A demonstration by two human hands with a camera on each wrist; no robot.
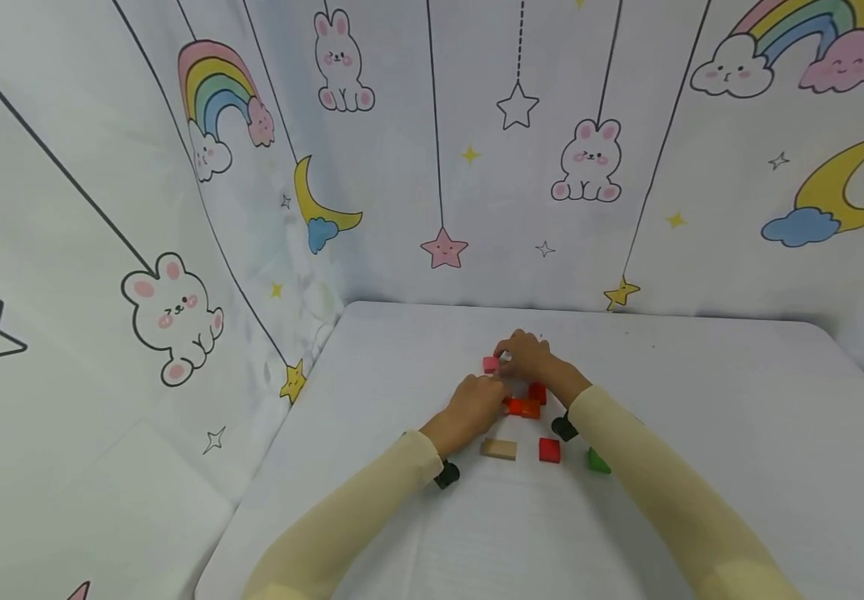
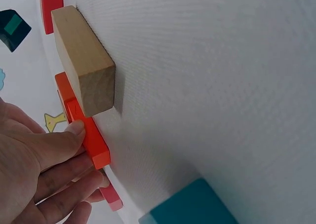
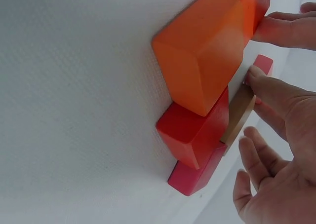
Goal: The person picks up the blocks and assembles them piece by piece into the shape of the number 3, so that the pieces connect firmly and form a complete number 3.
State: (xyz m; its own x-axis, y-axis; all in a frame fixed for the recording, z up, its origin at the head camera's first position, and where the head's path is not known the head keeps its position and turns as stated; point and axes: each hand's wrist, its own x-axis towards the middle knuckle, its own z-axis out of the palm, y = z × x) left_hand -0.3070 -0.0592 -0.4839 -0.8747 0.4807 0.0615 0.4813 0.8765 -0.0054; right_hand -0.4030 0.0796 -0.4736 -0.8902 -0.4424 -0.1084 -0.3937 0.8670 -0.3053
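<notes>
My left hand [image 1: 476,404] pinches an orange-red block [image 2: 96,145] between thumb and fingers, low at the table. An orange block [image 3: 200,51] stands at that block's end, and a red block [image 3: 192,128] beside it. Beyond the red one lie a magenta block [image 3: 195,172] and a plain wooden block [image 3: 238,113]. Farther back, my right hand [image 1: 529,354] has its thumb and forefinger around a small pink block [image 1: 491,364], at the wooden block's end; its other fingers are loosely bent.
Nearer on the white table [image 1: 739,400] lie another wooden block [image 1: 499,449], a red block [image 1: 549,450] and a green block [image 1: 600,462]. A teal block [image 2: 192,206] shows close to the left wrist. A patterned curtain [image 1: 402,167] hangs behind the table.
</notes>
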